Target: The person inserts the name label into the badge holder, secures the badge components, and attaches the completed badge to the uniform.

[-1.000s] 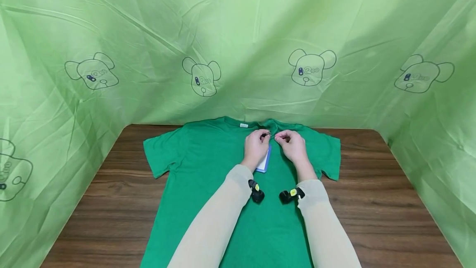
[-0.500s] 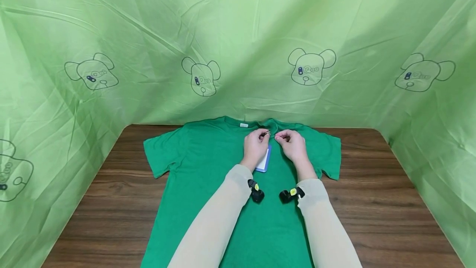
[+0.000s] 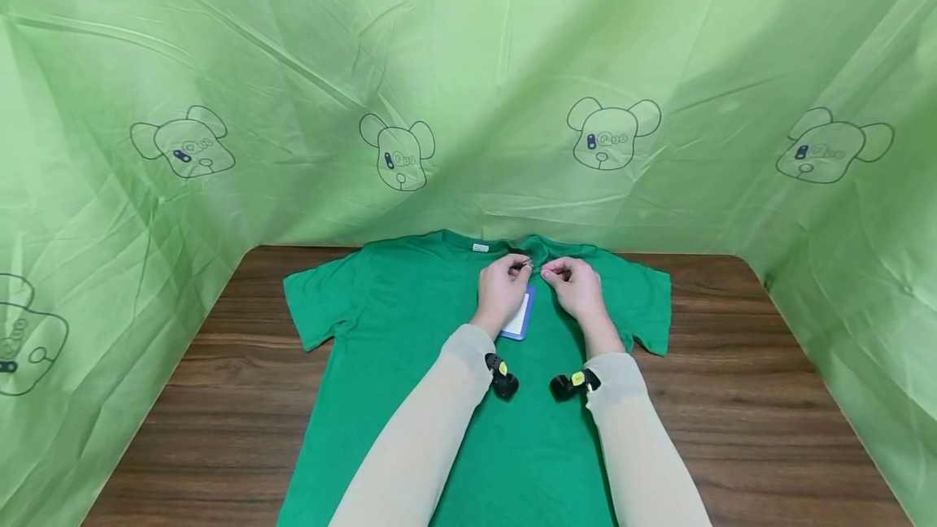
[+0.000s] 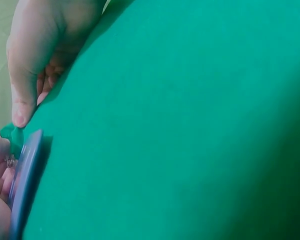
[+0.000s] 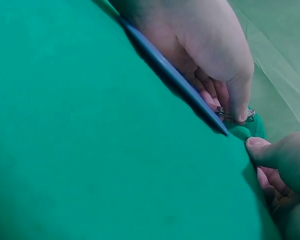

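A green T-shirt point(image 3: 410, 332) lies spread flat, collar toward the back. Near the collar my left hand point(image 3: 500, 298) pinches a small metal pin clasp point(image 5: 250, 115) between thumb and fingers. Below that hand, a blue-framed badge holder point(image 3: 521, 317) with a white face rests on the chest of the shirt. Just to the right, my right hand point(image 3: 580, 293) pinches a bit of the shirt's fabric, its thumb tip close to the clasp. In the right wrist view the badge holder point(image 5: 175, 75) shows edge-on beneath the left palm.
The brown wooden table point(image 3: 212, 397) shows on both sides of the shirt. Light green cloth point(image 3: 483, 39) with printed bear-head outlines hangs around the back and sides. A white label point(image 3: 480, 248) sits inside the collar. Black wrist cameras point(image 3: 505, 385) are strapped at both cuffs.
Both hands stay almost in place at the collar. The left hand and wrist have shifted very slightly to the left; the grips look the same.
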`<state>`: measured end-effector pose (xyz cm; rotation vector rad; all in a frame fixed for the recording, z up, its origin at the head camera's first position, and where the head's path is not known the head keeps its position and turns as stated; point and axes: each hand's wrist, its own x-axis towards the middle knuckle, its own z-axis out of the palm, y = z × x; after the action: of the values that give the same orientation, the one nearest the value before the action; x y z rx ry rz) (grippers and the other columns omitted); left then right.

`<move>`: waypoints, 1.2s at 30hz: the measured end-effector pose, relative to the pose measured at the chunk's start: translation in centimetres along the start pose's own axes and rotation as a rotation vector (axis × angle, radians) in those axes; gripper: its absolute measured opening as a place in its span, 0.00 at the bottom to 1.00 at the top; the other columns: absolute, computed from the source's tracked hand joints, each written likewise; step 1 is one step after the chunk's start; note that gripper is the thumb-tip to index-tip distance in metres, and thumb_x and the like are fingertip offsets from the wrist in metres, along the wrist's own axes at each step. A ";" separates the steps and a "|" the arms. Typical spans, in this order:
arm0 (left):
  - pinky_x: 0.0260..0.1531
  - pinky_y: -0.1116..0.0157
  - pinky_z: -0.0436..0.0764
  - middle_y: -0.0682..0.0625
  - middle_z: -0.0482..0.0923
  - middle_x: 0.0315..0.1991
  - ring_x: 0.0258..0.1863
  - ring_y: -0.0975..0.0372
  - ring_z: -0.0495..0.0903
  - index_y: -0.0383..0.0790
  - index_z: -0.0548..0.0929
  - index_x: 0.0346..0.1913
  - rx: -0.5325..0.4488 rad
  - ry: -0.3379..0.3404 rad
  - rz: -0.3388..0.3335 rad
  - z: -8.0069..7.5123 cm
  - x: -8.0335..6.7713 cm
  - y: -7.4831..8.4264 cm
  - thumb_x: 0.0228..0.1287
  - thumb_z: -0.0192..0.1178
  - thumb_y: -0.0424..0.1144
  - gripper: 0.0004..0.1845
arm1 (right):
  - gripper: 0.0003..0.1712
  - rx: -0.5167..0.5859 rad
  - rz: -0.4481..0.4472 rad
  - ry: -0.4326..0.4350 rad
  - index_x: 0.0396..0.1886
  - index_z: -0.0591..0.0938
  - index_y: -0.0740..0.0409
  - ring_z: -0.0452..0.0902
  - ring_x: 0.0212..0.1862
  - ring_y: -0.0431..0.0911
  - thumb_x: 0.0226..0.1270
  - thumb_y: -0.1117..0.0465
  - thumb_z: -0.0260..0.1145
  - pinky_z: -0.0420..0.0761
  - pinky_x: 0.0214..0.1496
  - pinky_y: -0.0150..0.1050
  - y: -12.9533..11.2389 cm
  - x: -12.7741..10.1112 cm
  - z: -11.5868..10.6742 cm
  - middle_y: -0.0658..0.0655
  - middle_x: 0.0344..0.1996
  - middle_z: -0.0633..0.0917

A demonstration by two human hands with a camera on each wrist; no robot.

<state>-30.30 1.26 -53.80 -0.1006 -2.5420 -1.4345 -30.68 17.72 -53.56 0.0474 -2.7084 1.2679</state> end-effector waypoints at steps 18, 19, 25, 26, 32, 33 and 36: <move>0.40 0.67 0.82 0.59 0.88 0.38 0.36 0.68 0.82 0.48 0.94 0.54 -0.004 -0.050 0.030 -0.3 0.1 -0.3 0.80 0.68 0.41 0.09 | 0.09 -0.024 -0.017 -0.006 0.46 0.91 0.59 0.82 0.43 0.54 0.81 0.58 0.71 0.78 0.48 0.47 -0.2 0.3 0.1 0.60 0.42 0.89; 0.40 0.67 0.82 0.59 0.88 0.37 0.36 0.68 0.82 0.48 0.94 0.54 -0.004 -0.052 0.027 -0.3 0.1 -0.3 0.80 0.68 0.42 0.09 | 0.09 -0.024 -0.016 -0.006 0.46 0.91 0.59 0.82 0.43 0.54 0.81 0.58 0.71 0.78 0.49 0.48 -0.2 0.4 0.1 0.60 0.42 0.89; 0.39 0.66 0.82 0.60 0.87 0.36 0.35 0.68 0.82 0.49 0.94 0.54 0.000 -0.077 0.016 -0.4 0.0 -0.2 0.80 0.68 0.42 0.09 | 0.10 -0.038 -0.012 -0.012 0.47 0.91 0.60 0.83 0.46 0.55 0.82 0.58 0.70 0.79 0.50 0.49 -0.1 0.4 0.2 0.61 0.44 0.89; 0.39 0.66 0.82 0.61 0.87 0.36 0.35 0.68 0.82 0.50 0.94 0.54 -0.001 -0.083 0.013 -0.4 0.0 -0.2 0.80 0.67 0.43 0.09 | 0.10 -0.038 -0.012 -0.013 0.47 0.91 0.61 0.83 0.46 0.56 0.82 0.58 0.70 0.79 0.51 0.49 -0.1 0.4 0.2 0.61 0.44 0.89; 0.39 0.66 0.82 0.61 0.87 0.36 0.35 0.69 0.82 0.51 0.94 0.54 -0.001 -0.103 0.003 -0.5 0.0 -0.4 0.81 0.67 0.43 0.08 | 0.10 -0.026 0.000 -0.021 0.47 0.90 0.62 0.81 0.49 0.57 0.82 0.58 0.70 0.79 0.54 0.52 -0.1 0.3 0.3 0.63 0.46 0.86; 0.39 0.67 0.81 0.61 0.87 0.36 0.35 0.69 0.82 0.51 0.94 0.54 0.001 -0.105 0.002 -0.5 0.0 -0.4 0.81 0.67 0.43 0.08 | 0.11 -0.025 0.001 -0.022 0.47 0.90 0.62 0.81 0.49 0.58 0.82 0.58 0.70 0.79 0.54 0.52 0.0 0.3 0.3 0.63 0.46 0.86; 0.38 0.67 0.81 0.61 0.87 0.36 0.35 0.68 0.82 0.51 0.94 0.54 0.003 -0.108 0.000 -0.5 -0.1 -0.4 0.81 0.67 0.44 0.08 | 0.11 -0.022 -0.001 -0.024 0.47 0.90 0.62 0.81 0.49 0.58 0.83 0.58 0.69 0.79 0.54 0.53 0.1 0.3 0.4 0.63 0.47 0.85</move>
<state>-30.21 0.61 -53.94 -0.1824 -2.6293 -1.4631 -31.00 17.50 -53.79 0.0622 -2.7413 1.2448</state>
